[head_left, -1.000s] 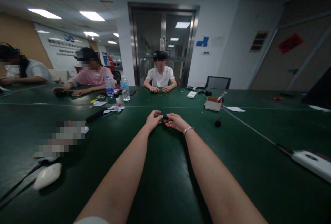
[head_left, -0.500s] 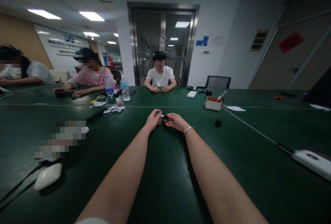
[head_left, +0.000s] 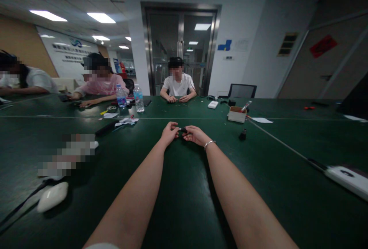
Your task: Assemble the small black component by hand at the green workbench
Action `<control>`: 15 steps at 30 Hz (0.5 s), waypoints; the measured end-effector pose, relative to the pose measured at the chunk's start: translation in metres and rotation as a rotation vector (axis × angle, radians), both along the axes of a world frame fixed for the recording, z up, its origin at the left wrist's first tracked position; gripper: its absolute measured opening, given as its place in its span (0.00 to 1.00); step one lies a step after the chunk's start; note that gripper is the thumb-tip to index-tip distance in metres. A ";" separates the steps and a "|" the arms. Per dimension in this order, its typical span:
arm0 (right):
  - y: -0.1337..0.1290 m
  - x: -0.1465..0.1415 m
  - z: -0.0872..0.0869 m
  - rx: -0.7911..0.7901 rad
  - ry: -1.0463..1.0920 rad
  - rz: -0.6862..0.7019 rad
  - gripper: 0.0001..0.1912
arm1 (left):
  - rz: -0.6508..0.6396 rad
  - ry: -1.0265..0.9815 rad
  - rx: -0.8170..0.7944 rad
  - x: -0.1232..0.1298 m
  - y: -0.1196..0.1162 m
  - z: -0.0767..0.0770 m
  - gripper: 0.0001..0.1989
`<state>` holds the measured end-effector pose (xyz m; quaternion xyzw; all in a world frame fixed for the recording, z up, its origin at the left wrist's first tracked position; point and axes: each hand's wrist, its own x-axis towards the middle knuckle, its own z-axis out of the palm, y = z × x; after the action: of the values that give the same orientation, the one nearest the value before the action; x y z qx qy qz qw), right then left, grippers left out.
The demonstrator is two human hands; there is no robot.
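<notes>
A small black and silver stick-like piece spans the gap between my hands, above the green table. My left hand pinches its pale silver end between thumb and fingers. From the other side my right hand, with a bracelet at the wrist, is closed on its dark end. The piece is too small in view to name its kind. To the right of my right hand stands a small black object, shaped like a squat bottle.
Left lie a white rounded device with a strap and a blurred flat item. Two water bottles stand farther back. A small box and a white power strip are right. Several people sit around the table.
My hands hold nearly the same place and grip. Less of the piece's bright silver shows between them. At the left, a person's hand has shifted slightly with a dark object.
</notes>
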<state>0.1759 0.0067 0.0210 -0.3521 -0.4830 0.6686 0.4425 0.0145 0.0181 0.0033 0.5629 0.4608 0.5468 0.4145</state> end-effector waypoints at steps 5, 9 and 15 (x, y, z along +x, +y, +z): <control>0.000 0.000 0.000 0.013 -0.003 0.015 0.01 | -0.017 0.058 0.041 0.000 0.000 0.000 0.11; 0.000 0.000 0.000 0.017 -0.007 0.013 0.02 | -0.050 0.033 -0.022 0.001 0.000 0.002 0.09; 0.000 0.001 0.000 0.011 -0.002 0.013 0.02 | -0.041 0.011 -0.070 0.001 -0.002 0.005 0.07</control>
<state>0.1764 0.0068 0.0208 -0.3471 -0.4895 0.6684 0.4395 0.0156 0.0161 0.0082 0.5602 0.4703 0.5186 0.4428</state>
